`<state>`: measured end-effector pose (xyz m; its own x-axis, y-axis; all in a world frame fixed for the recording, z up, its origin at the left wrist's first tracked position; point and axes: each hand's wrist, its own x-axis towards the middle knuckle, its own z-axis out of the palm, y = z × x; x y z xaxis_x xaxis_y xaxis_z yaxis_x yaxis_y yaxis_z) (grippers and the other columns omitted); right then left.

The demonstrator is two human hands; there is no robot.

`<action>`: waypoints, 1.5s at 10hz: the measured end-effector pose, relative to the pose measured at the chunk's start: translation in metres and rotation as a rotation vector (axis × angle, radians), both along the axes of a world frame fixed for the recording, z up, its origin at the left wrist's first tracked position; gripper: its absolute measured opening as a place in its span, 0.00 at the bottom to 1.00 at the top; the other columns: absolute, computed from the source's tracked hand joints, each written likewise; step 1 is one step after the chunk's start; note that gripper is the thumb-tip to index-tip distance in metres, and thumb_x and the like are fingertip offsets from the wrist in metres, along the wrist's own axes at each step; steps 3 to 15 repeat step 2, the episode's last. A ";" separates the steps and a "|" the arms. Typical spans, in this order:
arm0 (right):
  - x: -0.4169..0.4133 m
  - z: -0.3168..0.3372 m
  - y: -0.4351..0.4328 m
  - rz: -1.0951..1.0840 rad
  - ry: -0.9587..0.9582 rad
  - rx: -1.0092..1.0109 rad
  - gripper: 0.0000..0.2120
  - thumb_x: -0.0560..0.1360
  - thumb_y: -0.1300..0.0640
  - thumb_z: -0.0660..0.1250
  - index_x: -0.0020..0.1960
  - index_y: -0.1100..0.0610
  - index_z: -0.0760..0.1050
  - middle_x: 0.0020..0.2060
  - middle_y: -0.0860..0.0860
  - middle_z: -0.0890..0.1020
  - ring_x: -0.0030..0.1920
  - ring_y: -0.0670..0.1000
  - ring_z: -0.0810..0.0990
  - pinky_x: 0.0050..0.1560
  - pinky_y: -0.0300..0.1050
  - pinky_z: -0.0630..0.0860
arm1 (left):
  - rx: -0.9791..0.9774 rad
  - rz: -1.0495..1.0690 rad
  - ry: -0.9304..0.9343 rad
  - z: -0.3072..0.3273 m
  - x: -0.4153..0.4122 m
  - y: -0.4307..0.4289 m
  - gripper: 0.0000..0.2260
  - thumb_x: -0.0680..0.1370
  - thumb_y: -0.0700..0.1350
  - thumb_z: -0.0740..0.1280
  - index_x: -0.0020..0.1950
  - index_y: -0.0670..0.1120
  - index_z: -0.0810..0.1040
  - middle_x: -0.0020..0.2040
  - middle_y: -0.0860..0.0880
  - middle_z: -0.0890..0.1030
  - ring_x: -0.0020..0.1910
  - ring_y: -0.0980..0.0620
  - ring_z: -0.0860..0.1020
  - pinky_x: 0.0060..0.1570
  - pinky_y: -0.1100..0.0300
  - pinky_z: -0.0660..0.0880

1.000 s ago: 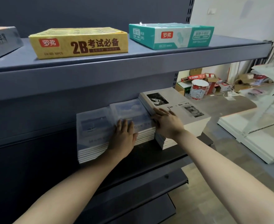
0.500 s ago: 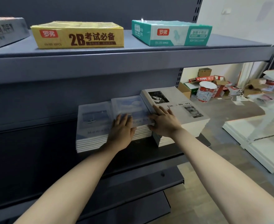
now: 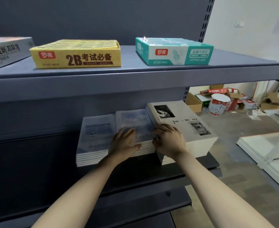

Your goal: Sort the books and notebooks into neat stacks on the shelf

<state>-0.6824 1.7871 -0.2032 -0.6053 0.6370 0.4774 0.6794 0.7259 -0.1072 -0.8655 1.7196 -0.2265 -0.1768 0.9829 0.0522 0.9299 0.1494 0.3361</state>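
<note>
Three stacks of notebooks lie side by side on the middle shelf (image 3: 135, 168). The left stack (image 3: 95, 137) and the middle stack (image 3: 133, 120) have pale blue covers. The right stack (image 3: 189, 127) is taller, grey-white, with black photos and "Time Memory" lettering. My left hand (image 3: 124, 143) lies flat on the middle stack, fingers spread, thumb at its front edge. My right hand (image 3: 169, 140) rests on the left front corner of the right stack, fingertips at the gap between the two stacks.
On the upper shelf (image 3: 135, 74) stand a grey box (image 3: 5, 51), a yellow "2B" box (image 3: 76, 54) and a teal box (image 3: 175, 51). Cardboard boxes and a red-white can (image 3: 219, 104) sit on the floor at right. White boards (image 3: 267, 148) lie right of the shelf.
The camera tilted up a little, showing more of the upper shelf's back wall. Both hands stay on the stacks; the left fingers spread slightly on the middle stack.
</note>
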 end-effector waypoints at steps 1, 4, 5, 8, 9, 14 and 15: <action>0.005 -0.011 -0.018 0.109 0.198 0.113 0.10 0.66 0.56 0.62 0.43 0.52 0.81 0.52 0.49 0.83 0.56 0.53 0.79 0.62 0.54 0.70 | 0.070 0.020 -0.277 0.006 -0.006 0.007 0.30 0.77 0.54 0.65 0.76 0.53 0.58 0.77 0.58 0.52 0.76 0.54 0.45 0.74 0.56 0.47; 0.008 -0.046 -0.107 0.204 0.488 0.026 0.11 0.66 0.61 0.63 0.45 0.51 0.80 0.56 0.48 0.80 0.61 0.51 0.75 0.66 0.61 0.63 | 0.391 0.069 -0.686 0.003 -0.001 -0.033 0.27 0.78 0.47 0.66 0.75 0.52 0.60 0.75 0.59 0.51 0.76 0.56 0.47 0.74 0.51 0.50; 0.008 -0.046 -0.107 0.204 0.488 0.026 0.11 0.66 0.61 0.63 0.45 0.51 0.80 0.56 0.48 0.80 0.61 0.51 0.75 0.66 0.61 0.63 | 0.391 0.069 -0.686 0.003 -0.001 -0.033 0.27 0.78 0.47 0.66 0.75 0.52 0.60 0.75 0.59 0.51 0.76 0.56 0.47 0.74 0.51 0.50; 0.008 -0.046 -0.107 0.204 0.488 0.026 0.11 0.66 0.61 0.63 0.45 0.51 0.80 0.56 0.48 0.80 0.61 0.51 0.75 0.66 0.61 0.63 | 0.391 0.069 -0.686 0.003 -0.001 -0.033 0.27 0.78 0.47 0.66 0.75 0.52 0.60 0.75 0.59 0.51 0.76 0.56 0.47 0.74 0.51 0.50; 0.008 -0.046 -0.107 0.204 0.488 0.026 0.11 0.66 0.61 0.63 0.45 0.51 0.80 0.56 0.48 0.80 0.61 0.51 0.75 0.66 0.61 0.63 | 0.391 0.069 -0.686 0.003 -0.001 -0.033 0.27 0.78 0.47 0.66 0.75 0.52 0.60 0.75 0.59 0.51 0.76 0.56 0.47 0.74 0.51 0.50; 0.008 -0.046 -0.107 0.204 0.488 0.026 0.11 0.66 0.61 0.63 0.45 0.51 0.80 0.56 0.48 0.80 0.61 0.51 0.75 0.66 0.61 0.63 | 0.391 0.069 -0.686 0.003 -0.001 -0.033 0.27 0.78 0.47 0.66 0.75 0.52 0.60 0.75 0.59 0.51 0.76 0.56 0.47 0.74 0.51 0.50; 0.008 -0.046 -0.107 0.204 0.488 0.026 0.11 0.66 0.61 0.63 0.45 0.51 0.80 0.56 0.48 0.80 0.61 0.51 0.75 0.66 0.61 0.63 | 0.391 0.069 -0.686 0.003 -0.001 -0.033 0.27 0.78 0.47 0.66 0.75 0.52 0.60 0.75 0.59 0.51 0.76 0.56 0.47 0.74 0.51 0.50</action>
